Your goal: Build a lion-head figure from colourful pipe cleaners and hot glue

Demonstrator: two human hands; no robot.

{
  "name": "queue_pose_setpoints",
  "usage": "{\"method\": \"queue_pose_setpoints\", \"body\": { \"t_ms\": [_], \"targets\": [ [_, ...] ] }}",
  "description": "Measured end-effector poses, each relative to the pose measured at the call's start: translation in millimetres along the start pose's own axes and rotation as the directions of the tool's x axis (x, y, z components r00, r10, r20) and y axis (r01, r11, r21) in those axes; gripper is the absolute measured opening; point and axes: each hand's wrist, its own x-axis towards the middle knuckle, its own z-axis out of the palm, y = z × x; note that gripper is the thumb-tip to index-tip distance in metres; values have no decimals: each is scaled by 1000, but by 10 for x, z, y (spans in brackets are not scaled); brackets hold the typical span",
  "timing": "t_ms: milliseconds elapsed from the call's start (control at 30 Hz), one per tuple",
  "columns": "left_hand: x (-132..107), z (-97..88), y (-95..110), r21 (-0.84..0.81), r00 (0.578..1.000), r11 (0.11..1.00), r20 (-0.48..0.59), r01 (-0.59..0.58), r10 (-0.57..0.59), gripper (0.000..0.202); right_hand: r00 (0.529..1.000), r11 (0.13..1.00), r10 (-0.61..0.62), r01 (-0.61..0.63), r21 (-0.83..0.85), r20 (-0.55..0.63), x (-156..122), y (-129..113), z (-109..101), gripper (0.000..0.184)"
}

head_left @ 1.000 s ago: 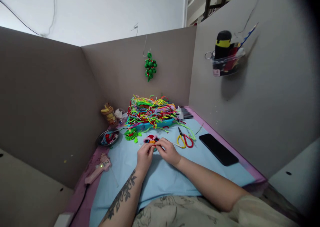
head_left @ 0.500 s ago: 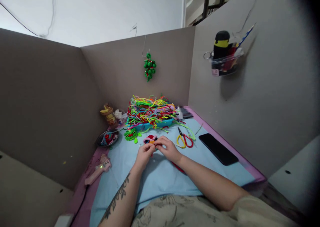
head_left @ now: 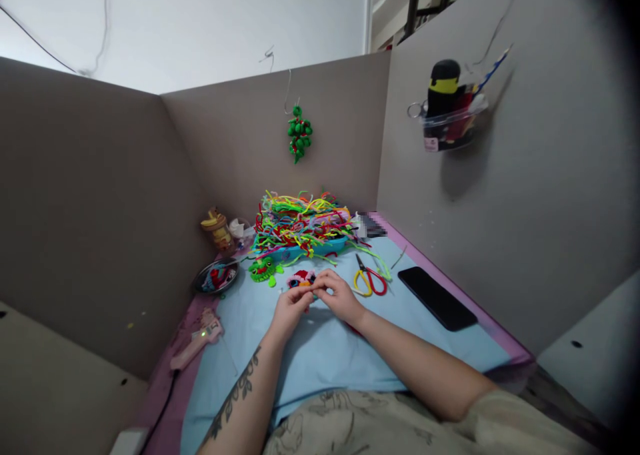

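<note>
- Can see left hand [head_left: 290, 311] and right hand [head_left: 340, 298] close together at fingertips, thumbs and forefingers bent.
- Cannot tell exactly the piece pinched there.
- Can see red-and-pink figure [head_left: 301, 277] just beyond fingertips, partly hidden.
- Can find scissors [head_left: 369, 273] beside right hand, on blue cloth [head_left: 340, 365].

Dark leafy tattoo [head_left: 243, 384] along the left forearm [head_left: 261, 391]; greyish-beige shirt [head_left: 370, 431] with thin dark line drawings, short sleeve [head_left: 505, 418]
</note>
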Motion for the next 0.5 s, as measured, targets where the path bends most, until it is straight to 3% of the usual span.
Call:
{"method": "queue_pose_setpoints", "body": {
  "t_ms": [267,400,500],
  "targets": [
    [8,7,-9,-26,1000,1000,-21,-8,8,34,999,999,27,-25,40,-45,-11,-16,30,7],
    [-20,19,-3,129,997,989,-32,-71,75,30,998,999,27,-28,-17,-61,-13,-3,32,8],
    [-52,41,13,288,979,940,-43,-181,201,25,998,997,25,-30,-69,-60,-16,0,29,10]
  ]
}}
